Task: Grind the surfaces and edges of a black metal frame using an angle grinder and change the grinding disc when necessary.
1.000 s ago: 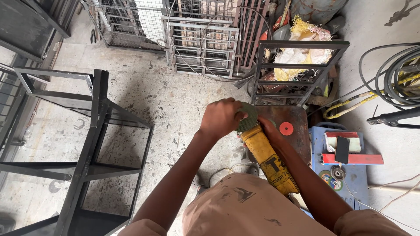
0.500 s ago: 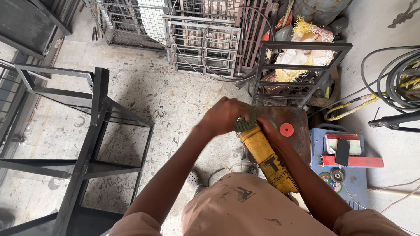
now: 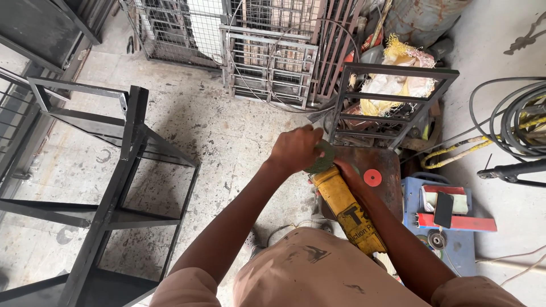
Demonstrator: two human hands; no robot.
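Yellow angle grinder [image 3: 347,210] lies low and just past centre, its body running toward five o'clock. At its eleven o'clock end sits a green disc [image 3: 323,159], pinched at the rim by the left hand [image 3: 296,149]. Right hand [image 3: 351,177] grasps the grinder's head at the disc's four o'clock. Rusty metal box [image 3: 387,176] lies beneath, at three o'clock.

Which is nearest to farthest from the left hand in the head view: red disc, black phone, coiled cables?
From the left hand, all three lie to its right:
1. Red disc, on the rusty metal surface just right of both hands.
2. Black phone, farther right and lower, on the blue box.
3. Coiled cables, at the far right edge.
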